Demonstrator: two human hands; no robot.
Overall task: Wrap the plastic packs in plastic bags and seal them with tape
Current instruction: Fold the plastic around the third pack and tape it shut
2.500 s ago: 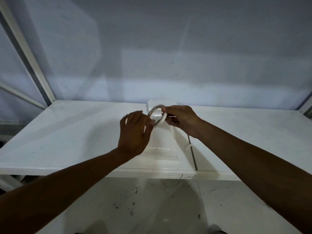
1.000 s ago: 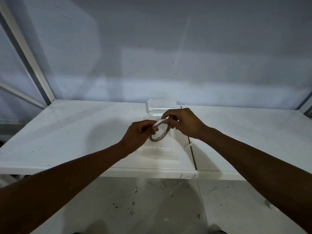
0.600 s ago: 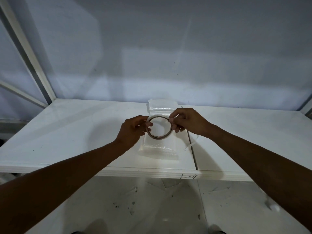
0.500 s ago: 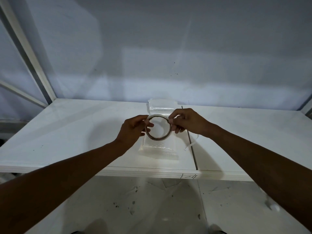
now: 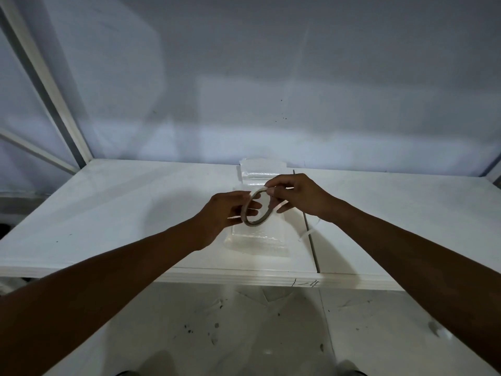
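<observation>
Tape roll [image 5: 261, 221]: held in the air between both hands, tilted so its ring opening faces the camera, directly above the near plastic pack and apart from it.
Left hand [image 5: 226, 210]: curled round the roll's left rim; its fingertips show through the ring's hole.
Right hand [image 5: 298, 198]: thumb and forefinger pinch the top of the roll, where a pale edge of tape shows; the other fingers reach down by the right rim. Whether the pinched bit is a free tape end cannot be told.
Plastic pack [image 5: 257, 241]: clear, flat on the table under the hands, its long sides running away from the viewer; its near end lies short of the table's front edge, and its right side lies near the seam without touching it.
Loose strip [image 5: 306, 235]: a thin white piece lying just right of the pack, reaching the seam.
Second clear pack or bag [image 5: 263, 169]: flat at the back of the table, close to the wall, beyond the hands; what it holds cannot be told.
Seam [image 5: 314, 256]: a dark line running from front to back, dividing the top into two panels.
Table [image 5: 122, 213]: white; a broad surface runs left from the pack to the corner, and another stretches right beyond the seam.
Front edge [image 5: 217, 276]: straight, thick, with a pen mark [image 5: 306, 283] just below the seam.
Wall [image 5: 271, 77]: plain pale, rising straight from the table's back edge.
Frame post [image 5: 48, 90]: slants up from the back left corner.
Floor [image 5: 244, 335]: scuffed white, below the front edge.
</observation>
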